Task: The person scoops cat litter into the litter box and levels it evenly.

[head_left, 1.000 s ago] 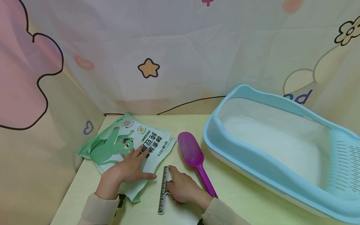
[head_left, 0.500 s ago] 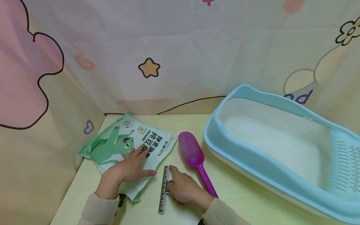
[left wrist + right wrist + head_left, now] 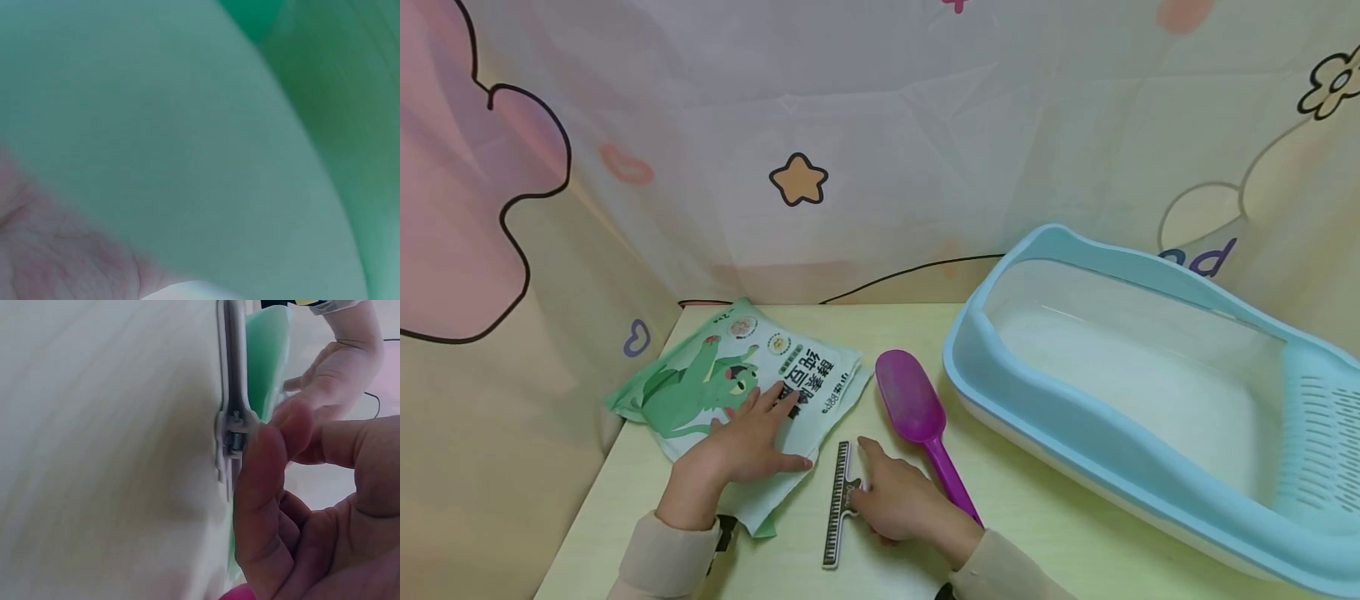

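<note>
My left hand (image 3: 747,446) rests with spread fingers on the lower right part of a white and green printed bag (image 3: 700,387); a pale green surface of it fills most of the left wrist view. Just right of the bag lies a long, toothed bag clip (image 3: 837,517) with lettering on its tab. My right hand (image 3: 901,498) is beside the clip, index finger extended past it and thumb at its tab. In the right wrist view the clip's spring (image 3: 236,440) shows next to the fingertips; whether they still touch the tab is hard to tell.
A purple scoop (image 3: 910,396) lies right of the clip, its handle end behind the right hand. The large blue and white litter box (image 3: 1067,400) takes up the right side of the table (image 3: 880,321). A printed curtain (image 3: 880,150) hangs behind.
My right hand has shifted slightly right, exposing the clip's lettered tab. The left hand has barely moved on the bag.
</note>
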`<action>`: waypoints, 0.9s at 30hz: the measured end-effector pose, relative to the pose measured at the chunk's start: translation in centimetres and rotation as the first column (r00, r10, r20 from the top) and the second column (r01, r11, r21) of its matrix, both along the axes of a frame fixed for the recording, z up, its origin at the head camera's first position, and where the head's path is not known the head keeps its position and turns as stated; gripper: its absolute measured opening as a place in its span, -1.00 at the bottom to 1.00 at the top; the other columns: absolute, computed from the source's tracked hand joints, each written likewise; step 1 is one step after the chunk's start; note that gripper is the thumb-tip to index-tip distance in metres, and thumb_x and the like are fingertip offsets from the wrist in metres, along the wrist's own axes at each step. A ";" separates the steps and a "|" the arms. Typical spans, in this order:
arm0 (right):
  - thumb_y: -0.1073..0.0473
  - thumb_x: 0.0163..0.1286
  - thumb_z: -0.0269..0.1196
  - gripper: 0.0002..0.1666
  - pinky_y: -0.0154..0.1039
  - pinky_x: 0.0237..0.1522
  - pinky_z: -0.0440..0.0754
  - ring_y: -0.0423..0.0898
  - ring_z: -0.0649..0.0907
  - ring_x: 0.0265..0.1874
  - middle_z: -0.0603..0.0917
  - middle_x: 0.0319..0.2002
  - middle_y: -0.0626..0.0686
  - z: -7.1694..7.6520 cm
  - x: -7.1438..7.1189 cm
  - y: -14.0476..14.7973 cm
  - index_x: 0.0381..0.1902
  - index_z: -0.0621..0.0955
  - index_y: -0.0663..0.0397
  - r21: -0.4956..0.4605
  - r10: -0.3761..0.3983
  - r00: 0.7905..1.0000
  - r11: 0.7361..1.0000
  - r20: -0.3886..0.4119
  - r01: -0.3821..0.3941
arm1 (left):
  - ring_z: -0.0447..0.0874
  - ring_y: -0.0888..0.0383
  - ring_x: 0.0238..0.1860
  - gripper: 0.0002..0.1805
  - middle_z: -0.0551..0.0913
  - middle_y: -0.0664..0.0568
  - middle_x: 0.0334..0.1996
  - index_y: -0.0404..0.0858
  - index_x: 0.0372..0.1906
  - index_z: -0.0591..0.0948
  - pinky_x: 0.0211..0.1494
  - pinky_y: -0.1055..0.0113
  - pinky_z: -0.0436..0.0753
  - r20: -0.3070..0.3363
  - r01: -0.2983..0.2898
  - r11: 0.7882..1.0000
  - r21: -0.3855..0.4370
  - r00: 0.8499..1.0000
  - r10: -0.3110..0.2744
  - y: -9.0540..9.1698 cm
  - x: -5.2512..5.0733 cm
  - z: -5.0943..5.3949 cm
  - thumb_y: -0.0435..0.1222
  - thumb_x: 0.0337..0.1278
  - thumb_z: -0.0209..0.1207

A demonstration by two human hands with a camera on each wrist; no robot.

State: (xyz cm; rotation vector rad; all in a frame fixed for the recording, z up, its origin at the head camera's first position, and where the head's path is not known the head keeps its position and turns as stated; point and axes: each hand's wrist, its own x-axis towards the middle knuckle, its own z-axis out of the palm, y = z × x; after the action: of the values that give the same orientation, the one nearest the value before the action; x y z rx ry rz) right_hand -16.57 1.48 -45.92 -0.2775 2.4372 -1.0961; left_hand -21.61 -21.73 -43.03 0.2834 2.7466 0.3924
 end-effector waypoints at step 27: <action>0.09 0.41 0.20 -0.47 -0.18 -0.45 0.50 -0.15 0.61 -0.73 0.61 -0.51 -0.06 1.4 -0.1 3.1 0.29 0.48 0.14 0.012 -0.028 0.990 0.999 -0.138 0.030 | -0.10 -0.37 0.65 -0.04 0.12 -0.19 0.64 -0.16 0.63 0.19 0.35 -0.68 0.02 -0.038 0.059 0.998 0.035 0.998 -0.058 -0.2 -0.3 0.2 -0.04 0.20 0.35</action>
State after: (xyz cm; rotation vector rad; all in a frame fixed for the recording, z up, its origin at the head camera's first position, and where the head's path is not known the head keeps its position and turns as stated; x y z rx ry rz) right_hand -16.71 4.59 -44.54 -0.3245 2.5767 -1.1054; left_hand -21.91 -21.94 -42.87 0.3829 2.7618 0.4262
